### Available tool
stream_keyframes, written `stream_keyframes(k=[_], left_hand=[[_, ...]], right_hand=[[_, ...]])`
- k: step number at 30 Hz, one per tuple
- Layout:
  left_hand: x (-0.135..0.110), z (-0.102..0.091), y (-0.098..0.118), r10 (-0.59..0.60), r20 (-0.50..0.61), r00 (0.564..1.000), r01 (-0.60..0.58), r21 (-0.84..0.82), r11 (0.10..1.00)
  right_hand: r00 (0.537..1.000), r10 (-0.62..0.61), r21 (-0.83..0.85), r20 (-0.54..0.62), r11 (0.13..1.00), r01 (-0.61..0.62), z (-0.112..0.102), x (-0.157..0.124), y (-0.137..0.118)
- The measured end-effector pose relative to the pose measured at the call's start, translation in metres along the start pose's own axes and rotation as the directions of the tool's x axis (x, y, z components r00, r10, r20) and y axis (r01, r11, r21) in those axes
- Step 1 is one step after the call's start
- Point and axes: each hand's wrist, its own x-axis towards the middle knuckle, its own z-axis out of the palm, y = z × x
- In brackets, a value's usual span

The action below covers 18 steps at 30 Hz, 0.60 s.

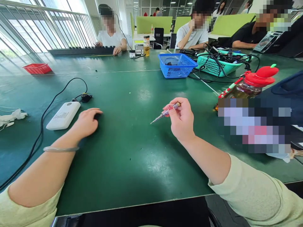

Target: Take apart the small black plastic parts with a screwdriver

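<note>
My right hand is closed around a slim voltage-tester screwdriver with a clear handle and a brass-coloured end. Its thin metal tip points left and down, a little above the green tabletop. My left hand rests on the table with its fingers stretched to the right and nothing visible in it. Just left of that hand lies a white power bank. A small black piece with a cable sits behind the power bank.
A black cable curves along the left side. Farther back stand a red tray, a blue basket and a green basket heaped with cables. A red-lidded bottle stands at right. Several people sit across the table.
</note>
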Motion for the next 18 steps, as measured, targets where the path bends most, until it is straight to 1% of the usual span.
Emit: stream_keyframes(k=[1,3,6,10,15,18], left_hand=[[-0.001,-0.005,-0.01,-0.057,0.014,0.998,0.056,0.032,0.998],[-0.004,-0.015,-0.022,-0.184,0.028,0.983,0.181,0.076,0.981],[-0.009,-0.024,-0.025,-0.284,0.024,0.959,0.281,0.089,0.956],[-0.012,-0.031,-0.018,-0.31,-0.005,0.951,0.308,0.121,0.944],[-0.013,-0.036,-0.014,-0.37,-0.005,0.929,0.366,0.163,0.916],[-0.012,-0.035,-0.016,-0.366,-0.028,0.93,0.366,0.114,0.923]], right_hand=[[1.0,0.005,0.001,0.0,1.0,-0.005,0.0,0.0,0.0],[1.0,0.013,-0.002,-0.001,1.0,-0.013,0.0,0.0,0.001],[1.0,0.021,-0.005,0.005,1.0,-0.021,0.0,0.001,0.002],[1.0,0.026,0.002,0.014,1.0,-0.026,0.0,0.0,0.002],[1.0,0.02,0.005,0.02,1.0,-0.02,0.001,-0.001,0.003],[1.0,0.017,0.006,0.023,1.0,-0.017,0.0,-0.001,0.003]])
